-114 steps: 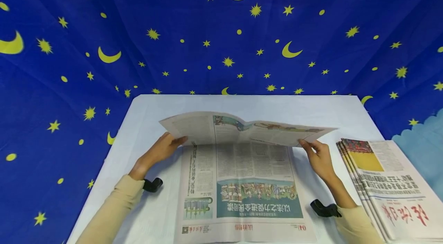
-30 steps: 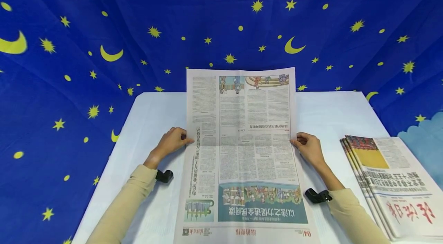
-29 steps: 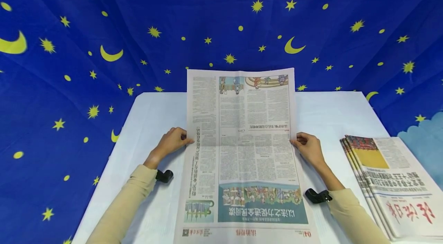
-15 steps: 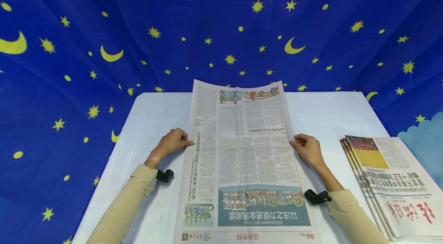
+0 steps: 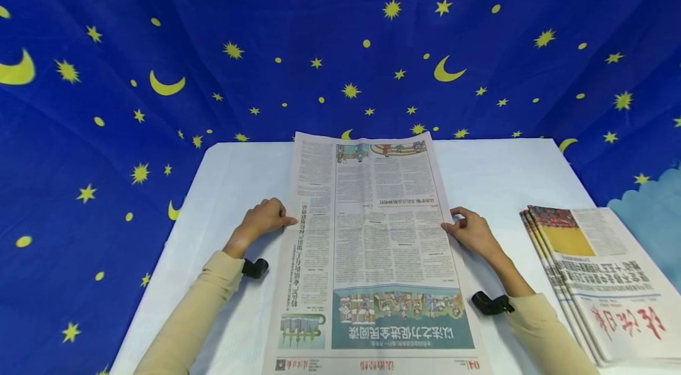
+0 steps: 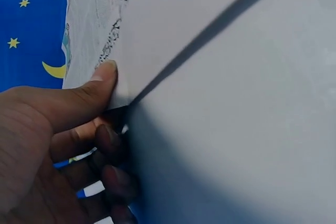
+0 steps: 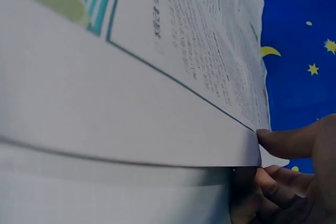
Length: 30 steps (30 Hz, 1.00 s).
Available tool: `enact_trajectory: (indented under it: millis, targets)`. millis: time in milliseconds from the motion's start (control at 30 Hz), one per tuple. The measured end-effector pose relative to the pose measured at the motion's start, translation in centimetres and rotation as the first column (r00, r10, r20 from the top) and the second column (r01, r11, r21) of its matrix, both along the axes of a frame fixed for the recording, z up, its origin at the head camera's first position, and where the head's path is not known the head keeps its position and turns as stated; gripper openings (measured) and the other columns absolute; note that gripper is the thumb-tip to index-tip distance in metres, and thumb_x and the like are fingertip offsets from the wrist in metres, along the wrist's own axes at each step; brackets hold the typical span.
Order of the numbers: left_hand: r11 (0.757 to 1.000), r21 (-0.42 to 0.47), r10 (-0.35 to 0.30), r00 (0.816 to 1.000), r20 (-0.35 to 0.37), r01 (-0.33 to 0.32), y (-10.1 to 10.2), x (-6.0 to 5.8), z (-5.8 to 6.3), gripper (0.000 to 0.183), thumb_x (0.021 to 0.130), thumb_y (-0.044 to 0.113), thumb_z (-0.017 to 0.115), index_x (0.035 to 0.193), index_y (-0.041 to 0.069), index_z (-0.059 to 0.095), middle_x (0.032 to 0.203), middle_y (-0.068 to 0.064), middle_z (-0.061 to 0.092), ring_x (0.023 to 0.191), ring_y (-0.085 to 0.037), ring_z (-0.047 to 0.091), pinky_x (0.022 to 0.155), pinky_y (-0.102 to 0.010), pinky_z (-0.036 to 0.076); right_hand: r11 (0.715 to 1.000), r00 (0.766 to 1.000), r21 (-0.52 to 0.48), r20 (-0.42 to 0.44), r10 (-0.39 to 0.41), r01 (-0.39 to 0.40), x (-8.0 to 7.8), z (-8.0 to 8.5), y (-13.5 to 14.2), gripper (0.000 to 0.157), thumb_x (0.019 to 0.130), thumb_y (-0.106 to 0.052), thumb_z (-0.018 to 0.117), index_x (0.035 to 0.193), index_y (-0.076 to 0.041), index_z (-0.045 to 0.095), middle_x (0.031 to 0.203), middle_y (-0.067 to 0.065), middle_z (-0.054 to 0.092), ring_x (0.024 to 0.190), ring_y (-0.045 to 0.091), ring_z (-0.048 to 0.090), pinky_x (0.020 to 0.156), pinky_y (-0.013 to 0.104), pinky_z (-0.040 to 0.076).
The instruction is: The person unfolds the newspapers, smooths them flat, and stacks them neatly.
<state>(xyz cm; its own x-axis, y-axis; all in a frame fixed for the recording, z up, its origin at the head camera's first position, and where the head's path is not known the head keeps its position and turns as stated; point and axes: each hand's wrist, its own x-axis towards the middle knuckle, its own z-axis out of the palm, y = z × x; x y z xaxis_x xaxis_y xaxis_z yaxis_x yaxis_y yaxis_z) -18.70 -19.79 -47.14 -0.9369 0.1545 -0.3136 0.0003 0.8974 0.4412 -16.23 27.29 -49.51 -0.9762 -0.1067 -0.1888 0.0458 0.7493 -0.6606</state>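
A newspaper (image 5: 393, 245) lies unfolded to its full height at the middle of the table, its print upside down in the head view. Its far end overhangs or rises slightly above the table's back edge. My left hand (image 5: 264, 218) pinches the left edge about halfway up, thumb on top and fingers beneath, as the left wrist view shows at the thumb (image 6: 100, 90). My right hand (image 5: 473, 233) pinches the right edge at about the same height. In the right wrist view the thumb (image 7: 291, 142) lies on the page and the other fingers curl underneath.
Several folded newspapers (image 5: 612, 280) lie in an overlapping stack at the table's right side. The white table (image 5: 223, 180) backs onto a blue cloth (image 5: 298, 20) with yellow moons and stars. Both wrists carry a black camera mount (image 5: 492, 303).
The newspaper's upper half, first folded toward me, was raised upright and has since leaned back and down toward the table's far edge. Both hands still hold its side edges.
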Motion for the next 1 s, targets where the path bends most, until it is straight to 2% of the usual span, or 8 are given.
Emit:
enact_trajectory:
  millis: [167,367,567,733,867,1000]
  targets:
    - [0.999,-0.037,0.033,0.999,0.023,-0.032,0.0,0.1,0.3,0.037,0.086,0.039,0.074,0.066,0.009,0.065,0.060,0.000,0.054,0.054,-0.014,0.046,0.053,-0.029,0.037,0.998,0.998,-0.059,0.056,-0.033,0.036,0.2,0.2,0.1,0.044,0.094,-0.022,0.063,0.118,0.014,0.053,0.070,0.011,0.066,0.055,0.014,0.056,0.051,0.027,0.044]
    - [0.998,-0.054,0.035,0.999,0.035,-0.033,0.1,0.2,0.3,0.037,0.086,0.040,0.073,0.071,0.006,0.069,0.065,-0.004,0.061,0.056,-0.016,0.050,0.052,-0.030,0.038,0.975,0.975,-0.189,0.209,-0.073,0.114,0.9,0.4,0.3,0.044,0.096,-0.033,0.062,0.104,0.010,0.058,0.069,0.005,0.059,0.050,0.013,0.054,0.047,0.029,0.047]
    - [0.997,-0.060,0.048,0.998,0.042,-0.045,0.3,0.1,0.4,0.038,0.086,0.041,0.073,0.070,0.007,0.069,0.064,-0.003,0.059,0.057,-0.016,0.049,0.053,-0.030,0.037,0.975,0.970,-0.215,0.243,-0.008,0.062,1.8,1.0,0.9,0.036,0.097,-0.025,0.060,0.101,0.011,0.060,0.067,0.006,0.064,0.051,0.014,0.056,0.048,0.031,0.049]
    - [0.996,-0.070,0.057,0.997,0.046,-0.054,0.3,0.2,0.4,0.039,0.086,0.041,0.073,0.071,0.006,0.070,0.064,-0.003,0.059,0.057,-0.017,0.050,0.054,-0.031,0.038,0.972,0.950,-0.235,0.299,0.093,-0.021,2.2,1.0,1.3,0.030,0.096,-0.022,0.061,0.095,0.007,0.063,0.069,0.005,0.067,0.051,0.012,0.057,0.048,0.028,0.049]
    - [0.997,-0.053,0.059,0.997,0.048,-0.056,0.2,0.4,0.3,0.040,0.087,0.041,0.072,0.066,0.007,0.069,0.060,-0.002,0.056,0.055,-0.015,0.046,0.052,-0.030,0.037,0.955,0.930,-0.288,0.326,0.171,-0.074,2.8,0.9,1.8,0.028,0.096,-0.022,0.062,0.090,0.005,0.063,0.069,0.005,0.067,0.049,0.010,0.054,0.048,0.027,0.049]
    - [0.998,-0.038,0.051,0.998,0.040,-0.049,0.1,0.7,0.1,0.042,0.087,0.041,0.072,0.062,0.008,0.068,0.055,0.001,0.050,0.052,-0.013,0.042,0.049,-0.028,0.035,0.929,0.920,-0.360,0.329,0.214,-0.088,3.4,0.8,2.3,0.026,0.095,-0.019,0.064,0.088,0.006,0.060,0.067,0.006,0.065,0.049,0.010,0.054,0.048,0.028,0.050]
